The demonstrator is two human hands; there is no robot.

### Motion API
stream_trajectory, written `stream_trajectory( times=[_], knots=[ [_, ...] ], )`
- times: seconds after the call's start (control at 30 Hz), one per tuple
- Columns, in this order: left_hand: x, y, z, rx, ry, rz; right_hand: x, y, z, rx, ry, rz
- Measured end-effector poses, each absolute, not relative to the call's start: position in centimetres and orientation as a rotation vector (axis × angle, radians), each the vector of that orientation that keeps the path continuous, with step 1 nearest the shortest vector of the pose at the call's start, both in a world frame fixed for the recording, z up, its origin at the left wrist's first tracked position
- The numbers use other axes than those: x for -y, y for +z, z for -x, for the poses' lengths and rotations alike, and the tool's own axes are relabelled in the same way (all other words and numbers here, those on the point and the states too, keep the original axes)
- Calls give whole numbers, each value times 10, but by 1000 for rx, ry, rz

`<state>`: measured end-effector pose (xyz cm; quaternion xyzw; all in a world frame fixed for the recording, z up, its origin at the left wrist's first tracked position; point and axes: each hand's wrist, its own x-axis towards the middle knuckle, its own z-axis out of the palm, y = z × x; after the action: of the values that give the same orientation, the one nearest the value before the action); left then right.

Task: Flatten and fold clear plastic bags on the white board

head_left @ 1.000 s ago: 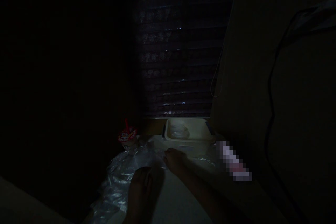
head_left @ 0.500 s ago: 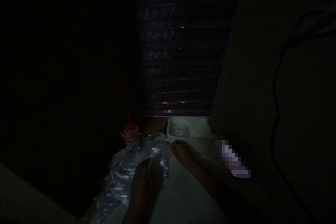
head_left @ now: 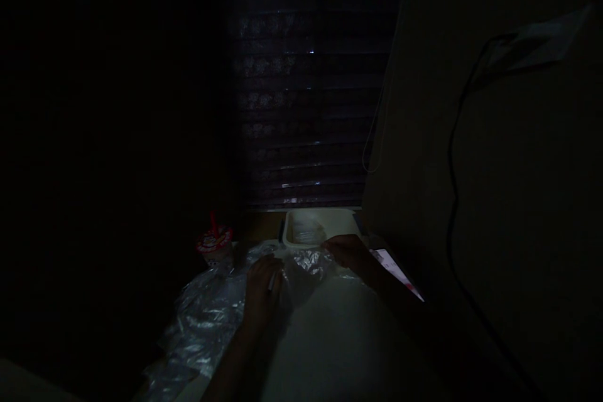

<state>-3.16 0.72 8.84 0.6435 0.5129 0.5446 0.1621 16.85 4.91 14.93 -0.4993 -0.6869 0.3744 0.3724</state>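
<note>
In the dim head view, my right hand (head_left: pixel 346 251) pinches the edge of a clear plastic bag (head_left: pixel 307 267) just in front of a white tub (head_left: pixel 346 220). My left hand (head_left: pixel 262 279) is at the bag's left side, its fingers curled and closed against the plastic; the exact grip is hard to make out in the dark. Folded clear plastic (head_left: pixel 308 232) lies inside the tub. A heap of crinkled clear plastic bags (head_left: pixel 207 308) spreads to the left of my left hand.
A drink cup (head_left: pixel 215 245) with a red printed lid and straw stands at the back left. To the right lies a lit phone (head_left: pixel 398 273). A black cable (head_left: pixel 452 201) hangs from a wall outlet (head_left: pixel 537 44). Window blinds (head_left: pixel 301 107) are behind the white table (head_left: pixel 330 339).
My right hand has moved right relative to the tub, and the bag now stretches between both hands. My left hand has moved forward. The view has shifted to the right.
</note>
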Motion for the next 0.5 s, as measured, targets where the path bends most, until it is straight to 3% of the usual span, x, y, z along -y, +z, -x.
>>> stream_trajectory(
  times=[0.3, 0.5],
  knots=[
    [-4, 128, 25, -1264, 1521, -1311, -43, 151, -195, 1685, 1056, 1317],
    [-11, 150, 17, -1202, 1512, -959, -44, 117, -207, 1634, 1482, 1277]
  ],
)
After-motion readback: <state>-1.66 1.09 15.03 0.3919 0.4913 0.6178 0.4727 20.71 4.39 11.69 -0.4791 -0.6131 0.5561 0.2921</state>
